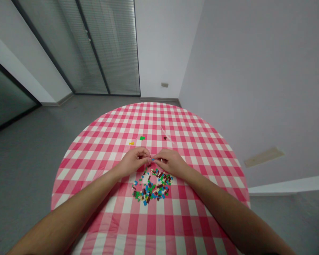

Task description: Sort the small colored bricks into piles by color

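Note:
Over the middle of the table, my left hand [135,161] and my right hand [172,162] meet fingertip to fingertip. Between them is a tiny blue building brick [153,159], pinched by the fingers of both hands. Its exact shape is too small to make out, and the fingers partly cover it. Just below the hands lies a loose pile of small building bricks [151,191] in green, blue, brown, white and yellow.
The round table wears a red-and-white checked cloth [180,219]. Beyond my hands lie a green piece [142,138], a yellow piece [131,143] and a dark brown piece [165,138]. A wall [260,88] stands close on the right; glass partitions [108,46] are behind.

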A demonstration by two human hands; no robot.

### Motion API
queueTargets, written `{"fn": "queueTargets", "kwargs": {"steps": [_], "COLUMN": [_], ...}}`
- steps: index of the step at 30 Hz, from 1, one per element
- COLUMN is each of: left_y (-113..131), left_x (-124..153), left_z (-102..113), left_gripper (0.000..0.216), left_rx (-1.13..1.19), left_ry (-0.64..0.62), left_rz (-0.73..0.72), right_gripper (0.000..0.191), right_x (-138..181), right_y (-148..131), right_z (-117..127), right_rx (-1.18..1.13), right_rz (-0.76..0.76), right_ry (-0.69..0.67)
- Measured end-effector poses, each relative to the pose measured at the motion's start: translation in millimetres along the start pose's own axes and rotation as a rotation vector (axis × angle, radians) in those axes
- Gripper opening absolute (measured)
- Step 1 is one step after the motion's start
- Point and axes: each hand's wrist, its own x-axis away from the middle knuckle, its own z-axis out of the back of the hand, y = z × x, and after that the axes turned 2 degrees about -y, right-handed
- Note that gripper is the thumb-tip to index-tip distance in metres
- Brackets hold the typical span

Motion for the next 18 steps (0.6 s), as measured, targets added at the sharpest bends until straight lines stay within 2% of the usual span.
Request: {"fn": "queueTargets", "kwargs": {"steps": [4,8,12,15,18], "left_y": [-0.5,2.4,2.5,1.3,0.5], "left_x": [0.0,-0.2,-0.2,-0.7,-1.3], "left_z": [-1.6,0.1,4.3,7.0,9.4], "left_gripper": [0.009,0.014,0.02,0.02,0.02], "left_rx": [-0.001,-0.043,-0.152,-0.169,-0.178], "left_ry": [-0.008,-0.012,0.048,0.096,0.113], "left_rz": [0.064,0.1,0.094,0.113,0.126], "right_gripper": [0.014,0.013,0.011,0.012,0.013], "right_x": [1.3,1.7,0.4,0.2,1.1], "right_y": [-2.1,2.5,18.0,29.1,33.7], "right_z": [-2.0,3.9,24.0,36.4,39.2], "right_rx": [0.024,0.05,0.153,0.191,0.149], "right_rz": [0.017,0.033,-0.201,-0.345,-0.381], "right_ry": [-0.005,0.047,0.103,0.028,-0.066]}}
